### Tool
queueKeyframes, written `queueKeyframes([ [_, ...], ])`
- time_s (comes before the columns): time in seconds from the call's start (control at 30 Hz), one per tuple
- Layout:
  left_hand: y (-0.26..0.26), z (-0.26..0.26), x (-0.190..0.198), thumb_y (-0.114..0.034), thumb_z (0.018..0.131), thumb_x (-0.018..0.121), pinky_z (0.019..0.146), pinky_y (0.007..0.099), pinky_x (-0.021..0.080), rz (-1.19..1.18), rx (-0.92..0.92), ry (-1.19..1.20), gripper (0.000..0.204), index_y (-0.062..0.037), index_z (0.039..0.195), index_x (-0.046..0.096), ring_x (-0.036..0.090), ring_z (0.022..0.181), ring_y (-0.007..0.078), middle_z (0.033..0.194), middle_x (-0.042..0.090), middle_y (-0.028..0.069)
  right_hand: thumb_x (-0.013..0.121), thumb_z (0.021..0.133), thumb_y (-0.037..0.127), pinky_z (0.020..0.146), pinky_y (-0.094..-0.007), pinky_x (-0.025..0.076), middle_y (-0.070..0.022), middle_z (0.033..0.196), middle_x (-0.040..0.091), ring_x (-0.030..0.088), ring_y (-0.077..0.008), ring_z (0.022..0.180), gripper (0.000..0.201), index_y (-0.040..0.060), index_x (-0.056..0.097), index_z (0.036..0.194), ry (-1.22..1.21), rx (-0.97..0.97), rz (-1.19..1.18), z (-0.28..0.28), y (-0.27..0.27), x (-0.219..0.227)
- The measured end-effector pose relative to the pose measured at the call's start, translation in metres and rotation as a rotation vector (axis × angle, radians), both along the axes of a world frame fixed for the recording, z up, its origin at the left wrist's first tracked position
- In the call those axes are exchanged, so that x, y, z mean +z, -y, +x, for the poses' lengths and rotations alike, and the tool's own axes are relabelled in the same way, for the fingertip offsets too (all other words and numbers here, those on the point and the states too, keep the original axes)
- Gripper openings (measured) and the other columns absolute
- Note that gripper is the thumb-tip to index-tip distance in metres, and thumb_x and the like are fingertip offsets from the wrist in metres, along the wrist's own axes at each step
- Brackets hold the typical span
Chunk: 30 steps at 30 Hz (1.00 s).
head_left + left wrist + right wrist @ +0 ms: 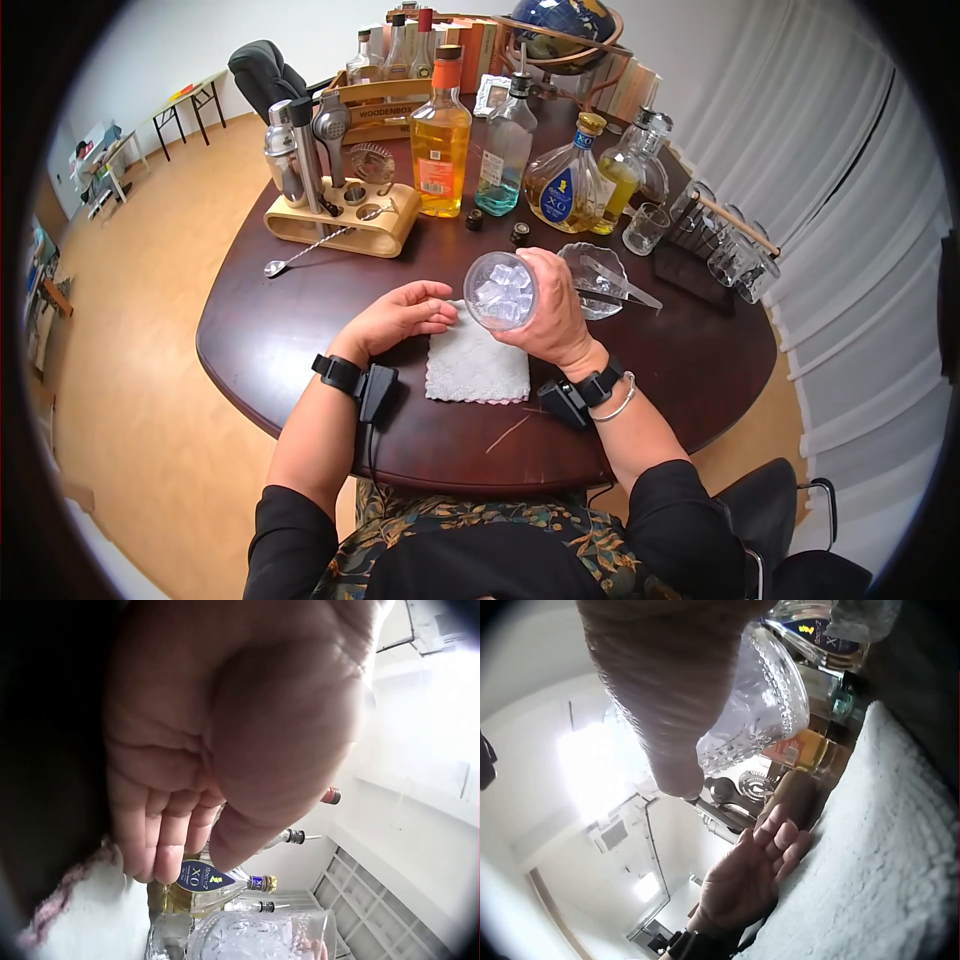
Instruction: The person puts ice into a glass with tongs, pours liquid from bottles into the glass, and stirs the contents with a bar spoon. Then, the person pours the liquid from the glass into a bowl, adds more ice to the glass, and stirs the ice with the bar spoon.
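Note:
My right hand grips a patterned clear glass of ice cubes, its fingers wrapped round the side. In the right wrist view the embossed glass is raised above the pale folded towel. My left hand holds nothing; its palm faces the glass and its fingers bend loosely near the left edge of the towel. Behind the right hand sits a clear glass dish with tongs lying across it.
A wooden bar tool stand is at the back left, a bar spoon leaning from it. Several bottles, including an orange one and an XO bottle, line the back. A rack of glasses stands right. Two dark caps lie mid-table.

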<state>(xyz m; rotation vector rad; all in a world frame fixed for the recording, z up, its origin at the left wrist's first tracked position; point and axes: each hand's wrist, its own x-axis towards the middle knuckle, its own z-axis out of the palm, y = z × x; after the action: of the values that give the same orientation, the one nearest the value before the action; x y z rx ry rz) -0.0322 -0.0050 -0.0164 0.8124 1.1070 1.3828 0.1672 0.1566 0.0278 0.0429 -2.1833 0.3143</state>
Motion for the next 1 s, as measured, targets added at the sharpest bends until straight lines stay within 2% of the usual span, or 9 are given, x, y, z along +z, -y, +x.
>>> queueKeyframes([
  [0.03,0.0,0.0,0.0,-0.017,0.098,0.053,0.094,0.0288,0.049,0.003,0.003,-0.02,0.038,0.0,0.13,0.041,0.06,0.106,0.0179,0.111,0.06,0.0102,0.086,0.055,0.016,0.102,-0.0398,0.039,-0.0158,0.123,0.048,0.049,-0.0319,0.115,0.09,0.0019,0.037,0.129,0.01,-0.019,-0.018,0.0,0.0,0.0],
  [0.13,0.003,-0.001,0.002,-0.016,0.098,0.054,0.094,0.0293,0.05,0.003,0.016,-0.013,0.038,0.0,0.13,0.04,0.06,0.106,0.019,0.111,0.06,0.0111,0.078,0.077,0.021,0.093,-0.0316,0.044,-0.007,0.117,0.053,0.053,-0.0186,0.109,0.064,0.0017,0.042,0.126,-0.096,0.346,-1.102,-0.005,-0.004,-0.02],
  [0.23,0.004,-0.003,0.0,-0.015,0.097,0.054,0.094,0.0298,0.05,0.018,0.022,0.006,0.039,0.0001,0.13,0.04,0.06,0.106,0.02,0.111,0.06,0.0123,0.072,0.084,0.025,0.092,-0.0301,0.045,-0.0032,0.108,0.057,0.056,-0.0145,0.102,0.048,0.0044,0.049,0.12,-0.026,0.705,-1.649,-0.001,-0.005,-0.006],
  [0.37,0.005,-0.002,0.003,-0.014,0.096,0.056,0.094,0.0302,0.05,0.019,0.014,0.018,0.04,0.0004,0.13,0.04,0.061,0.106,0.0202,0.112,0.06,0.0128,0.076,0.08,0.03,0.09,-0.0298,0.046,-0.0024,0.11,0.056,0.056,-0.0137,0.102,0.056,0.0044,0.048,0.122,-0.022,0.747,-1.601,0.0,0.0,-0.006],
  [0.57,0.006,-0.001,0.002,-0.015,0.096,0.056,0.093,0.0285,0.05,0.02,0.003,-0.01,0.042,0.001,0.131,0.04,0.06,0.106,0.0193,0.113,0.06,0.0124,0.088,0.057,0.018,0.101,-0.0389,0.04,-0.0144,0.125,0.048,0.05,-0.0307,0.115,0.091,0.0018,0.036,0.13,0.081,0.021,-0.122,0.007,0.01,-0.007],
  [0.7,0.004,-0.002,0.001,-0.015,0.096,0.056,0.093,0.0279,0.049,0.024,-0.012,-0.04,0.041,0.001,0.131,0.041,0.06,0.106,0.0186,0.113,0.06,0.0119,0.09,0.051,0.016,0.101,-0.04,0.04,-0.0153,0.124,0.048,0.049,-0.0314,0.115,0.098,0.0022,0.035,0.131,0.029,0.014,0.026,0.004,0.008,-0.004],
  [0.8,0.003,-0.002,0.0,-0.015,0.096,0.056,0.093,0.0278,0.049,0.028,-0.015,-0.041,0.04,0.0006,0.13,0.042,0.06,0.106,0.0182,0.113,0.06,0.0116,0.086,0.063,0.026,0.099,-0.0392,0.043,-0.0124,0.121,0.052,0.053,-0.0269,0.112,0.083,0.0026,0.041,0.129,-0.008,0.063,-0.471,0.006,0.02,-0.006],
  [0.9,0.003,-0.003,-0.001,-0.015,0.096,0.056,0.093,0.028,0.05,0.032,-0.015,-0.032,0.039,0.0001,0.129,0.042,0.06,0.106,0.0181,0.113,0.06,0.0116,0.077,0.078,0.036,0.095,-0.0376,0.046,-0.007,0.112,0.057,0.056,-0.0196,0.107,0.063,0.0043,0.047,0.123,-0.039,0.665,-1.542,0.004,-0.002,-0.025],
  [1.0,0.003,-0.002,0.0,-0.015,0.096,0.056,0.093,0.029,0.05,0.024,-0.013,-0.036,0.039,-0.0002,0.129,0.042,0.06,0.106,0.019,0.113,0.06,0.012,0.068,0.085,0.042,0.094,-0.0354,0.048,-0.0045,0.107,0.06,0.057,-0.0167,0.107,0.049,0.0074,0.054,0.118,-0.023,0.73,-1.797,0.007,0.016,0.01],
])
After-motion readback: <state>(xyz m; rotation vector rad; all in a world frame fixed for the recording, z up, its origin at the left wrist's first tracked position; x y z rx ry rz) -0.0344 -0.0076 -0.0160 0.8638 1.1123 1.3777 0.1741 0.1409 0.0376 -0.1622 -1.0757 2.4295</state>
